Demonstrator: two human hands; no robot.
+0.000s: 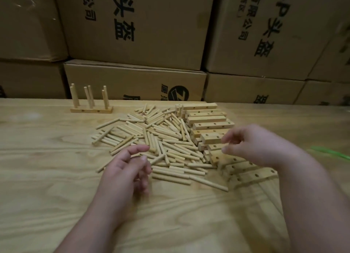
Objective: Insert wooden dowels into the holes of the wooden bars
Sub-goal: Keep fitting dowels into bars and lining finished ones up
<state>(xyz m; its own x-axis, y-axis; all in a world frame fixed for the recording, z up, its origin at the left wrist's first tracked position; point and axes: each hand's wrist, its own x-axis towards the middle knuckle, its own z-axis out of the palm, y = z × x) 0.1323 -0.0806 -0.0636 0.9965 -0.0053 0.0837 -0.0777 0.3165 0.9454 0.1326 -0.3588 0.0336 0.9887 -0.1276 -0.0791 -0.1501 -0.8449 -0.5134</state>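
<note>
A loose heap of wooden dowels (159, 139) lies mid-tabletop (47, 167), with a stack of drilled wooden bars (208, 120) touching its right side. The left hand (126, 169) hovers at the heap's near left edge, fingers (140, 149) loosely curled and holding nothing. The right hand (253, 144) hangs over the near bars, fingers bent and empty. Far left stands a finished bar (91, 110) with dowels upright in it, before stacked cardboard boxes (136, 29).
</note>
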